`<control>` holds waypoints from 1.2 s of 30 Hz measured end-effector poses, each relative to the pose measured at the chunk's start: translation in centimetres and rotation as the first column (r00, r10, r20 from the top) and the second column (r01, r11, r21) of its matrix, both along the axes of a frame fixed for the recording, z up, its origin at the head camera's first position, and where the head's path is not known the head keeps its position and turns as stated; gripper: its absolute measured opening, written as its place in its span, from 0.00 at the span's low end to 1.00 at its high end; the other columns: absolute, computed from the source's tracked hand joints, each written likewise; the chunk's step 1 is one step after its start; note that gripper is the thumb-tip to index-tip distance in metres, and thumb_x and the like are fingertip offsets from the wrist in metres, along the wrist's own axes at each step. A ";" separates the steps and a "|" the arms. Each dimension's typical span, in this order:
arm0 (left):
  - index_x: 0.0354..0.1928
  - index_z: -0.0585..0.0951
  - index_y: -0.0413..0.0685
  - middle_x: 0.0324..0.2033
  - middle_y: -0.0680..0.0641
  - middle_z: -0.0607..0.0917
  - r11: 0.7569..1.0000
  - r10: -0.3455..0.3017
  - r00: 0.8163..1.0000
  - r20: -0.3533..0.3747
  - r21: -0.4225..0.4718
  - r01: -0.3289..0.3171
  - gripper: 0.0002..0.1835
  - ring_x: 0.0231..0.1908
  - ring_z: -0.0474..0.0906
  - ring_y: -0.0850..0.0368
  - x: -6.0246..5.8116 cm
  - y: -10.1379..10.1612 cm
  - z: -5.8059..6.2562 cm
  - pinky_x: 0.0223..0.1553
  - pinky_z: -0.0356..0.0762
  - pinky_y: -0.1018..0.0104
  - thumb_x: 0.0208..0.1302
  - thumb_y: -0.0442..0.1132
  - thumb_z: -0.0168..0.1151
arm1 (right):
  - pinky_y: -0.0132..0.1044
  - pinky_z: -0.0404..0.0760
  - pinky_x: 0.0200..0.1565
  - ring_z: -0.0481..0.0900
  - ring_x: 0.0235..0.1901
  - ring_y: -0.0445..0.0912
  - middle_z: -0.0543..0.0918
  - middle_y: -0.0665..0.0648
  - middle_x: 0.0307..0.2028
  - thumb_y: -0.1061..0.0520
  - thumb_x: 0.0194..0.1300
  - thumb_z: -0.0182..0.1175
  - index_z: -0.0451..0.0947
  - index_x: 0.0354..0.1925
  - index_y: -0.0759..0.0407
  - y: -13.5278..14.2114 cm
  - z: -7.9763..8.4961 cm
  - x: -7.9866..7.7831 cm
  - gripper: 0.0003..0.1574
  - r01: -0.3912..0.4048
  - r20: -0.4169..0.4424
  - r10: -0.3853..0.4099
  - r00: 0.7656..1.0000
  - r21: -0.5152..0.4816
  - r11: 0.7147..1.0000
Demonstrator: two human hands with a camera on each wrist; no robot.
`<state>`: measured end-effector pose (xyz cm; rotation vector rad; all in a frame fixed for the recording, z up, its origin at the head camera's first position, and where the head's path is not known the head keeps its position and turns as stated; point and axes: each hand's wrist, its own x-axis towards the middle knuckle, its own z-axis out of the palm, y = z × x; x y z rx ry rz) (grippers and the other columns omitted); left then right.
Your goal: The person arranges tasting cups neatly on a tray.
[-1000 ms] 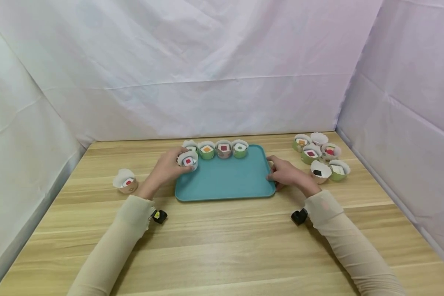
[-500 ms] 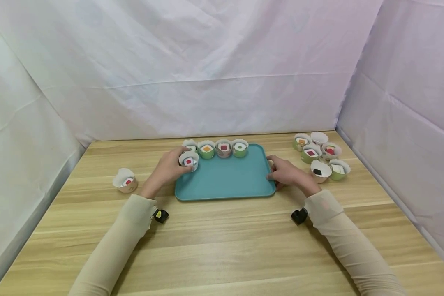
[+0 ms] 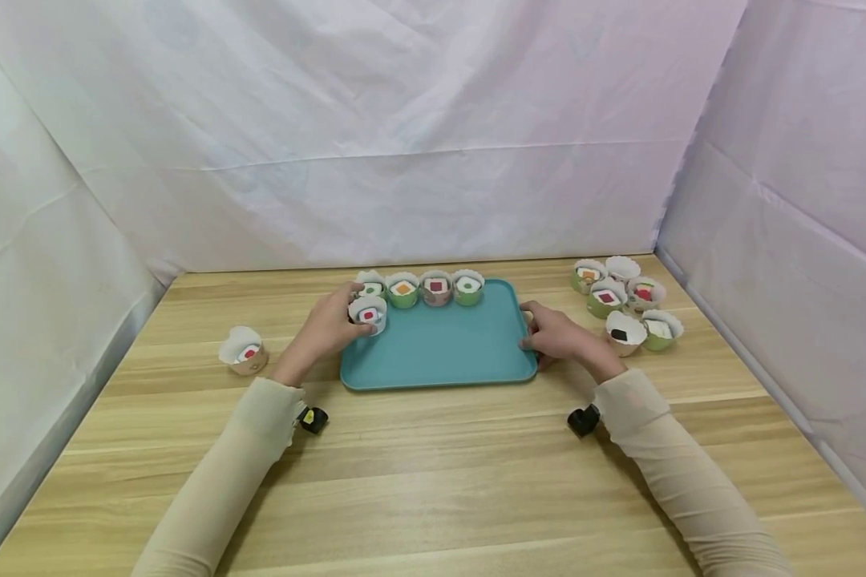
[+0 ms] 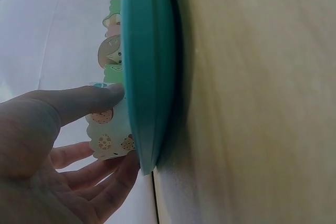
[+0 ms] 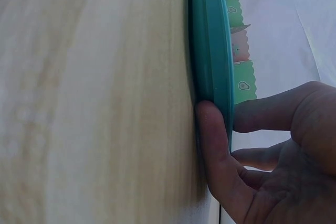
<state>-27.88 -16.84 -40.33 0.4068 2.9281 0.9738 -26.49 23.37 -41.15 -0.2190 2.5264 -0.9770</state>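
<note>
My left hand (image 3: 323,324) holds a white paper baking cup (image 3: 369,315) with a red-centred white piece inside, at the left end of the blue-green tray (image 3: 443,349). In the left wrist view, thumb and fingers lie on either side of this patterned cup (image 4: 112,132), low beside the tray rim (image 4: 149,72). Behind it, a row of cups lines the tray's back edge: green ones (image 3: 403,293) (image 3: 468,290) and a pink one (image 3: 436,290). With fingers on both faces of the rim (image 5: 214,51), my right hand (image 3: 561,332) grips the tray's right side.
Several filled paper cups (image 3: 607,300) cluster at the table's back right, beyond my right hand. A single brownish cup (image 3: 245,353) stands left of my left forearm. White cloth (image 3: 433,200) hangs behind the wooden table (image 3: 433,473) and along both sides.
The left hand has shifted slightly right with its cup, which now sits just in front of the leftmost green cup. The right hand stays on the tray rim.
</note>
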 end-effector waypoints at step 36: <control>0.78 0.61 0.42 0.65 0.32 0.75 0.998 -0.026 0.999 0.040 0.066 0.023 0.48 0.61 0.77 0.32 0.8 -1.6 1.2 0.60 0.81 0.40 0.60 0.43 0.77 | 0.41 0.90 0.31 0.84 0.33 0.52 0.77 0.70 0.48 0.63 0.72 0.59 0.45 0.81 0.64 -0.1 0.2 0.2 0.49 0.000 -0.002 0.000 1.000 -0.005 1.000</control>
